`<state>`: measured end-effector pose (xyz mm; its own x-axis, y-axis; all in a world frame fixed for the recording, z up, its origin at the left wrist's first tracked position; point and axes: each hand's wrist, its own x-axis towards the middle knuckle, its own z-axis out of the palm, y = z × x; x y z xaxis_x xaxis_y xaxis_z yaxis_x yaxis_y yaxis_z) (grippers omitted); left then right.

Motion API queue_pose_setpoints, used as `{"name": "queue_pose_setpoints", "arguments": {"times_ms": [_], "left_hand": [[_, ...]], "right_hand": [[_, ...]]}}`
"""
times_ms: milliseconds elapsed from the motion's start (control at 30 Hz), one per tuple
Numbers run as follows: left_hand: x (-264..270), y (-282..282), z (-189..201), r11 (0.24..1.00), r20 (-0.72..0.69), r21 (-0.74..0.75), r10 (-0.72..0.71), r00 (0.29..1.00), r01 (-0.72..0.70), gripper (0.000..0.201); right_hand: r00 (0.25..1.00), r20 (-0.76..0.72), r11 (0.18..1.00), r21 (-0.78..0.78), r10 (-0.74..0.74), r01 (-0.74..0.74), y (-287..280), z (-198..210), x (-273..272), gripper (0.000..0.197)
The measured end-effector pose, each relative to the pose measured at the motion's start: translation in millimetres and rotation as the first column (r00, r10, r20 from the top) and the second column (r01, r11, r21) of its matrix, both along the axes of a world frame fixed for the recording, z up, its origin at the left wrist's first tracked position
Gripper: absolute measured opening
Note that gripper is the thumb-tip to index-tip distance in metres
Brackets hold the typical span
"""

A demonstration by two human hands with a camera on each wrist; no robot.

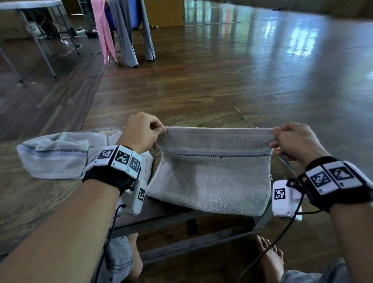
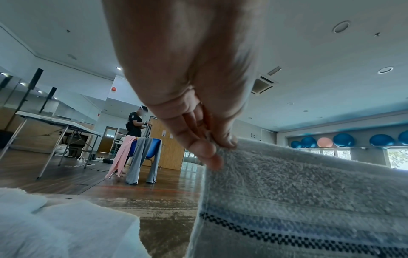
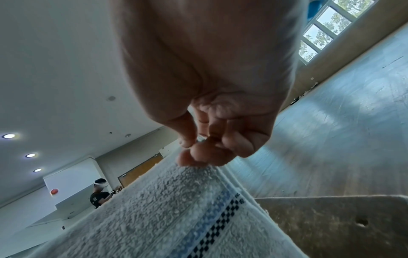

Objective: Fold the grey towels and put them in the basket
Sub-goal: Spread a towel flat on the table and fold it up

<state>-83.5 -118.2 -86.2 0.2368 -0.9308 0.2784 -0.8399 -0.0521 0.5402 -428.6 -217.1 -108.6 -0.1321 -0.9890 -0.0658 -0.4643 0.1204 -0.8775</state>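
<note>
A grey towel (image 1: 212, 174) with a blue stripe and a black checked line hangs stretched between my two hands above the low wooden table (image 1: 29, 198). My left hand (image 1: 160, 130) pinches its top left corner, and my right hand (image 1: 274, 137) pinches the top right corner. The towel's lower edge rests on the table. In the left wrist view my left hand (image 2: 217, 150) pinches the towel (image 2: 309, 200) at its edge. In the right wrist view my right hand (image 3: 194, 150) pinches the towel (image 3: 165, 218) the same way. No basket is in view.
A second grey towel (image 1: 56, 155) lies crumpled on the table to the left. Far back, pink and grey cloths (image 1: 122, 27) hang over a blue chair, beside a folding table (image 1: 27, 6). Another person (image 2: 135, 124) stands by that chair. My bare foot (image 1: 271, 260) is under the table.
</note>
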Motion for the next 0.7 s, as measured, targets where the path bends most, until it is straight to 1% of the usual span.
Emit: {"name": "queue_pose_setpoints", "arguments": {"times_ms": [133,233,267,333,400,433,467,500,533,567,600,633,700], "left_hand": [[2,-4,1,1.000,-0.130,0.014,0.020,0.991,-0.019,0.019],[2,-9,1,0.992,-0.077,0.045,0.122,0.990,-0.119,0.026],[0,-11,2,0.989,-0.098,0.054,0.142,0.985,-0.137,0.027],[-5,-15,6,0.990,-0.200,0.003,0.141,0.970,-0.143,0.024],[-10,-15,16,0.976,-0.275,-0.160,0.098,0.956,-0.146,0.019],[-12,-14,22,0.956,-0.315,-0.257,0.057,0.947,-0.143,0.017],[-14,-12,29,0.927,-0.365,-0.349,0.000,0.931,-0.137,0.015],[-15,-9,36,0.892,-0.386,-0.432,-0.052,0.921,-0.131,0.015],[-15,-5,41,0.849,-0.362,-0.514,-0.087,0.928,-0.120,0.014],[-14,-1,45,0.811,-0.311,-0.576,-0.104,0.945,-0.101,0.015],[-13,1,47,0.788,-0.268,-0.611,-0.116,0.957,-0.076,0.015],[-11,3,47,0.784,-0.241,-0.618,-0.123,0.963,-0.055,0.015],[-5,5,40,0.824,-0.191,-0.567,-0.113,0.975,-0.016,0.019]], "right_hand": [[0.994,0.098,0.994,0.090,0.048,-0.057,3,4,8,0.012],[0.973,0.219,0.980,0.164,0.076,-0.114,10,11,15,0.015],[0.960,0.269,0.980,0.155,0.078,-0.123,11,13,18,0.014],[0.934,0.347,0.992,0.047,0.092,-0.115,10,14,23,0.012],[0.914,0.390,0.989,-0.127,0.114,-0.069,9,17,26,0.010],[0.892,0.428,0.976,-0.212,0.143,-0.055,10,22,28,0.008],[0.854,0.480,0.953,-0.297,0.200,-0.056,12,26,29,0.008],[0.802,0.530,0.922,-0.381,0.275,-0.065,14,31,30,0.009],[0.758,0.554,0.888,-0.454,0.345,-0.073,16,34,30,0.009],[0.735,0.550,0.858,-0.507,0.395,-0.082,19,37,29,0.009],[0.734,0.531,0.837,-0.540,0.422,-0.091,21,38,27,0.009],[0.749,0.508,0.830,-0.549,0.426,-0.099,23,37,25,0.009],[0.827,0.437,0.862,-0.495,0.353,-0.106,21,32,19,0.013]]}}
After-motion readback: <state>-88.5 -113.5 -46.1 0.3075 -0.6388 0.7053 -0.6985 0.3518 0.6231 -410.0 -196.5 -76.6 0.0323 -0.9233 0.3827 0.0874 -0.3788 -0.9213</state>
